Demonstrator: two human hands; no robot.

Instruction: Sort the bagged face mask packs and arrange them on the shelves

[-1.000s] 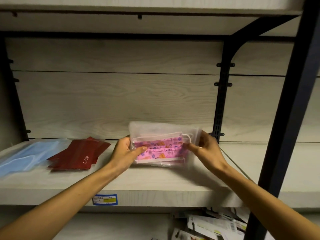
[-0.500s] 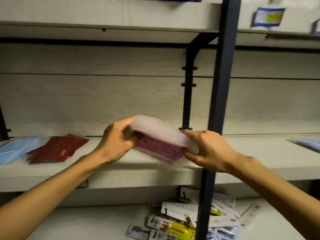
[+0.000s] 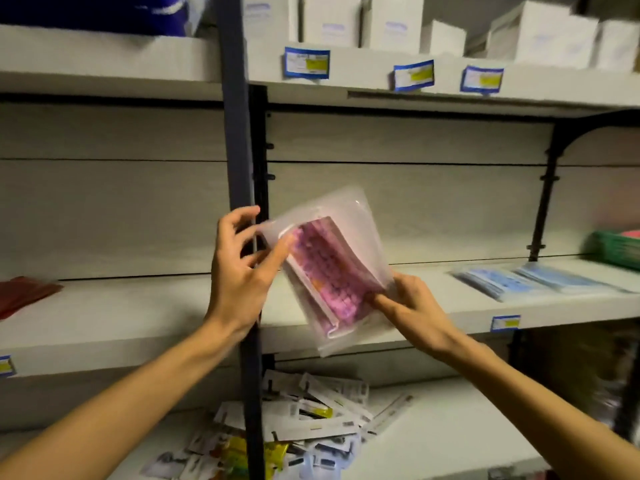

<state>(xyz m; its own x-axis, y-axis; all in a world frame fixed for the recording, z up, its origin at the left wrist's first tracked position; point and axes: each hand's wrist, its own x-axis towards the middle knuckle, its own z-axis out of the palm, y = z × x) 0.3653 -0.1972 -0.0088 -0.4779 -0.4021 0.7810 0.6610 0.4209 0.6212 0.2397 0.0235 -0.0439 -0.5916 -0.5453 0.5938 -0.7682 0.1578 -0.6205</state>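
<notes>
both hands carry one clear bag of pink masks (image 3: 330, 268) in the air in front of the middle shelf (image 3: 433, 306), just right of the dark upright post (image 3: 239, 188). right hand (image 3: 408, 306) pinches the bag's lower right corner between thumb and fingers, which looks like the grip that bears its weight. left hand (image 3: 239, 265) is at the upper left corner, fingers spread and only lightly curled, fingertips touching the plastic; it seems to steady and turn the bag more than to clamp it. the bag is tilted, one long edge up and to the right, so my guess is that it is being swung across to a spot in the right bay of the shelf.

inside the bag a stack of pink printed masks lies flat, filling the lower part, with loose clear plastic above it. the plastic will be slippery and floppy, so a two-corner hold makes sense.

on the middle shelf to the right lie bagged blue masks (image 3: 540, 282), and farther right a green pack (image 3: 613, 247), blurred. at the left edge sits a red pack (image 3: 24, 292). the top shelf holds white boxes (image 3: 540, 32) behind price labels (image 3: 306, 62). on the bottom shelf (image 3: 450, 427) is a loose heap of small carded packets (image 3: 311, 410), unsorted.
</notes>
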